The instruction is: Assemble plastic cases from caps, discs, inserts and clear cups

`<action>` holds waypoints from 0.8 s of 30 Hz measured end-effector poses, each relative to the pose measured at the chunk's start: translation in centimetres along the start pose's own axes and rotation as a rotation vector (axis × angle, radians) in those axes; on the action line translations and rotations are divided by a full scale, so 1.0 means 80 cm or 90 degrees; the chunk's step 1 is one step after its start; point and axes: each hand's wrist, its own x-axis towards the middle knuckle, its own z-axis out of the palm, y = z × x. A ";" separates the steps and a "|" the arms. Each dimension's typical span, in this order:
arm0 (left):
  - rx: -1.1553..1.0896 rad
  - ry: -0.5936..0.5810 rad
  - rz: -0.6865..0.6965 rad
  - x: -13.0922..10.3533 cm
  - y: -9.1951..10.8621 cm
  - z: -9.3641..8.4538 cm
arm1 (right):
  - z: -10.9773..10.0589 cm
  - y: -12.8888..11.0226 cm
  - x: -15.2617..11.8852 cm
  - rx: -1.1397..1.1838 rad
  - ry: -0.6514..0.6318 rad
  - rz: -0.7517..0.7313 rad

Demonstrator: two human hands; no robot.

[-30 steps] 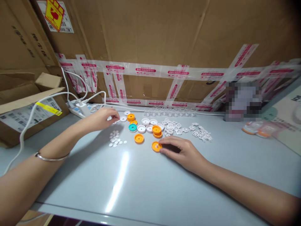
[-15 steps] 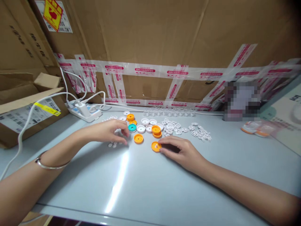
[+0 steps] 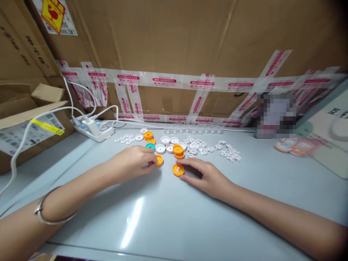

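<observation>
Two hands (image 3: 209, 176) — each touching one orange cap (image 3: 178, 169).

Both hands (image 3: 136, 161) low, fingers curled

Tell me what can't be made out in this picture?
- Head view: pixelated patch blurs whatever stands by the cardboard wall.
- Left hand covers most of one orange cap; whether its fingers grip it is unclear.
- White pieces: too small to identify.
</observation>
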 end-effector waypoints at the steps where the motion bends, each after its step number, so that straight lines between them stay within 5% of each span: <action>1: -0.012 0.027 0.034 0.003 0.008 0.008 | 0.001 0.001 0.000 0.002 0.001 0.001; 5: -0.005 0.156 0.141 0.015 0.028 0.042 | 0.003 0.003 -0.001 0.016 0.009 -0.004; 10: 0.070 0.222 0.200 0.022 0.029 0.061 | 0.004 0.004 0.000 0.028 0.015 -0.015; 18: 0.061 0.174 0.216 0.019 0.028 0.060 | 0.004 0.003 0.001 0.032 0.022 -0.010; 24: 0.017 0.072 0.192 0.014 0.026 0.050 | 0.003 0.003 0.001 0.042 0.016 0.001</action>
